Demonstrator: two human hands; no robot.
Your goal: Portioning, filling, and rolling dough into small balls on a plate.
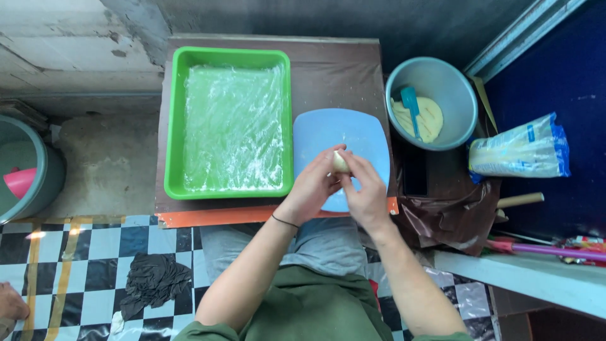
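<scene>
A: What was being held at this moment?

B: A small pale lump of dough (341, 162) was pinched between the fingers of the left hand (314, 184) and the right hand (365, 189). Both sets of fingers were curled and pressed onto it. It was held just above the blue plate (353, 129), near the table's (334, 69) near edge.

A: How much was judged done?

B: Very little, by appearance. The green tray (230, 126), lined with clear film dusted white, was seen to carry no shaped pieces. The blue plate was likewise bare apart from a faint floury smear.

A: And what was left?

B: A portion of pale batter or dough with a blue spatula (411, 104) stuck in it was noted in the grey bowl (435, 79), right of the plate. It was judged that most of that material remained unshaped. Whether the lump in hand was the first piece could not be told.

A: Anything else recorded?

B: A clear bag of pale contents (521, 151) was noted at far right, and a crumpled black bag (153, 281) on the chequered floor at near left.
</scene>
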